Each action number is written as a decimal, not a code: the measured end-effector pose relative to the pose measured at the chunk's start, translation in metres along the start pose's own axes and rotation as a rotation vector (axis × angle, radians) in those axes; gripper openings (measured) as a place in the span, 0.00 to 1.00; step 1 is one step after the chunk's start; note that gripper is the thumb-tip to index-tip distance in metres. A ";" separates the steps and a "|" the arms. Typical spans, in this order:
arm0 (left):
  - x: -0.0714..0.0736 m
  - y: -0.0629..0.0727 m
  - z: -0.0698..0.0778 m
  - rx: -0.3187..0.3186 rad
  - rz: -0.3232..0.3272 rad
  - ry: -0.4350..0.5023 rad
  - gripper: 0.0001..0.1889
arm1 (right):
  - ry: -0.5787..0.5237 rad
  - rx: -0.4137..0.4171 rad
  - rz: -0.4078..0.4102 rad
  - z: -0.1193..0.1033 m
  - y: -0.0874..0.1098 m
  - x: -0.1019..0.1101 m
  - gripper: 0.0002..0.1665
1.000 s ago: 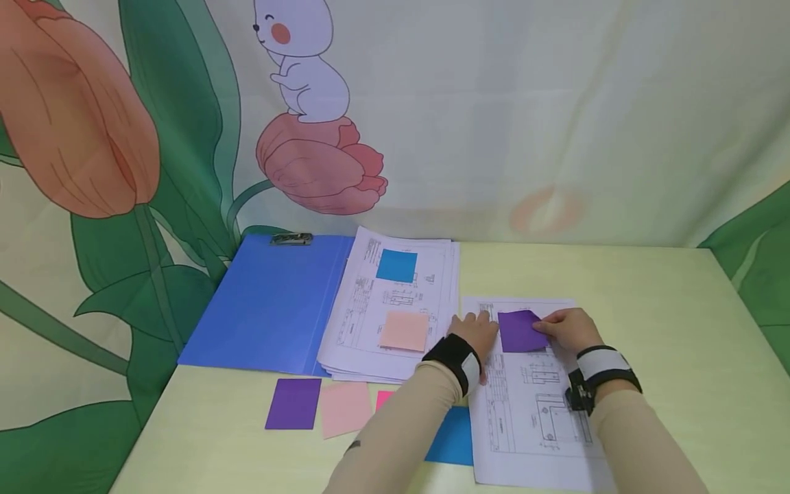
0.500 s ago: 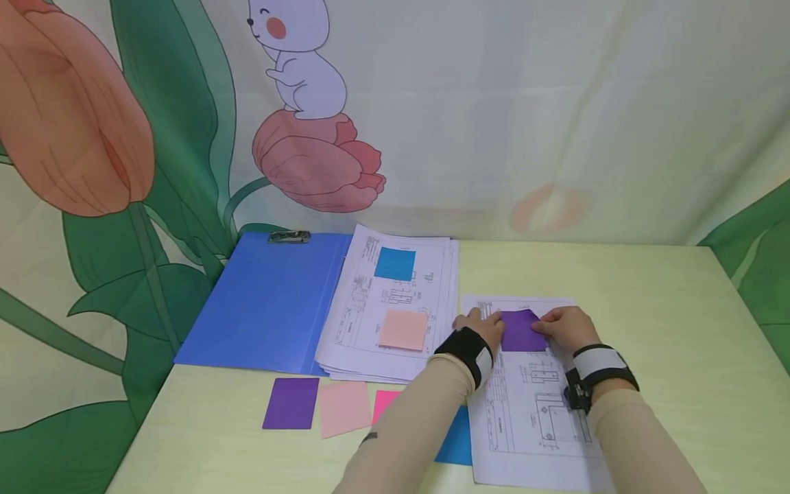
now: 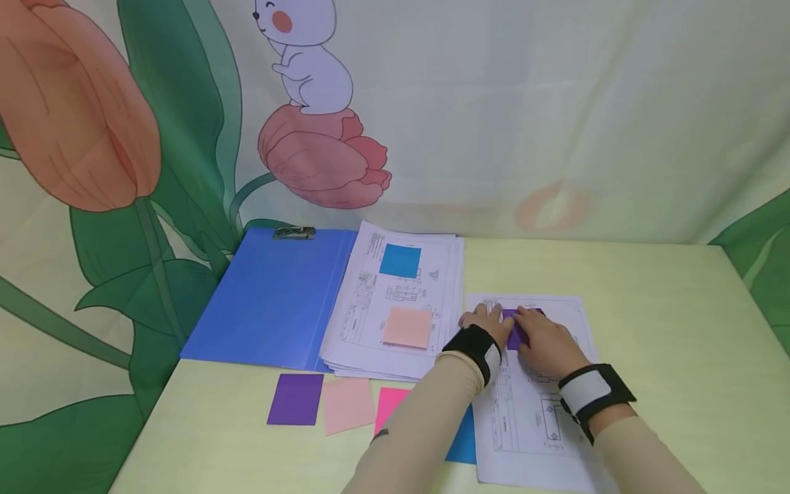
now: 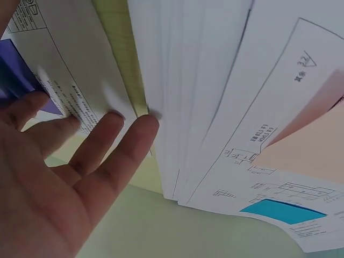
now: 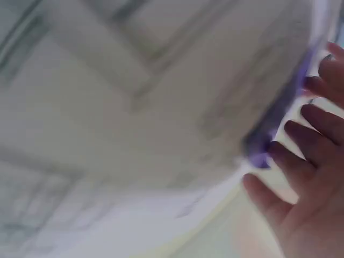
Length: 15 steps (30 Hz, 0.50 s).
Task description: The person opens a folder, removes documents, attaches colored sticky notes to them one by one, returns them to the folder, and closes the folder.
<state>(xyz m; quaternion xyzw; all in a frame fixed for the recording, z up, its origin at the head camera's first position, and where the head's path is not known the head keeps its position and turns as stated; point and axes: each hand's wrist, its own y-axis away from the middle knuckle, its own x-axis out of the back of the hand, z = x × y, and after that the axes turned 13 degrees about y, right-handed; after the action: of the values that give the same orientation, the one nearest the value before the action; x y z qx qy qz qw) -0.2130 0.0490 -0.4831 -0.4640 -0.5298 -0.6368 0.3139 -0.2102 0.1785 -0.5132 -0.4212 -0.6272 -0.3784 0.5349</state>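
Observation:
A purple sticky note [image 3: 515, 337] lies near the top of a loose printed drawing sheet [image 3: 524, 453]. My left hand [image 3: 487, 324] rests at the note's left edge; in the left wrist view its fingers are spread over the paper, with one fingertip at the purple note [image 4: 16, 72]. My right hand [image 3: 549, 344] reaches across the note and covers most of its right part. From the right wrist, the extended fingers [image 5: 293, 161] touch the purple note [image 5: 275, 119], and the sheet curves up close to the camera.
Left of the sheet, an open blue clip folder [image 3: 271, 295] holds stacked drawings [image 3: 352, 343] bearing a blue note [image 3: 400, 261] and a peach note [image 3: 408, 327]. In front lie purple [image 3: 295, 399], light pink [image 3: 348, 405], hot pink [image 3: 389, 403] and blue [image 3: 464, 442] note pads, some partly behind my left forearm.
My right hand has let go of the note's right edge, which it pinched, and moved left over the note with fingers extended. My left hand has shifted slightly right to the note's left edge.

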 end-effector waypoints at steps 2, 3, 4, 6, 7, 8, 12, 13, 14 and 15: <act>0.001 0.002 0.001 -0.008 0.009 0.002 0.24 | 0.034 0.012 -0.068 0.003 0.003 -0.002 0.34; 0.004 0.006 0.001 -0.014 0.017 0.003 0.22 | 0.049 -0.003 -0.091 0.006 0.005 -0.002 0.36; 0.005 0.008 0.002 -0.017 0.024 0.001 0.21 | 0.052 -0.028 -0.111 0.010 0.006 -0.002 0.38; 0.008 0.014 0.004 -0.029 0.028 -0.011 0.21 | 0.047 -0.080 -0.148 0.016 0.009 0.001 0.41; 0.012 0.017 0.004 -0.039 0.022 -0.019 0.21 | 0.045 -0.103 -0.161 0.019 0.011 0.003 0.42; 0.013 0.017 0.005 -0.041 0.019 -0.025 0.22 | 0.041 -0.125 -0.171 0.021 0.012 0.004 0.44; 0.015 0.014 0.006 -0.035 -0.019 -0.032 0.25 | 0.020 -0.137 -0.201 0.027 0.012 0.005 0.46; 0.014 0.014 0.006 -0.037 -0.018 -0.035 0.26 | 0.007 -0.128 -0.205 0.028 0.012 0.004 0.46; 0.012 0.013 0.005 -0.037 -0.014 -0.037 0.26 | -0.008 -0.119 -0.208 0.028 0.011 0.003 0.46; 0.011 0.013 0.004 -0.036 -0.008 -0.036 0.26 | -0.027 -0.111 -0.214 0.028 0.010 0.001 0.46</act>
<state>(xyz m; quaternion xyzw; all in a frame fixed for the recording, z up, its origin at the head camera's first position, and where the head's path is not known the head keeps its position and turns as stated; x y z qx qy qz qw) -0.2043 0.0504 -0.4676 -0.4788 -0.5256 -0.6389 0.2936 -0.2106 0.2078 -0.5159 -0.3856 -0.6538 -0.4618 0.4589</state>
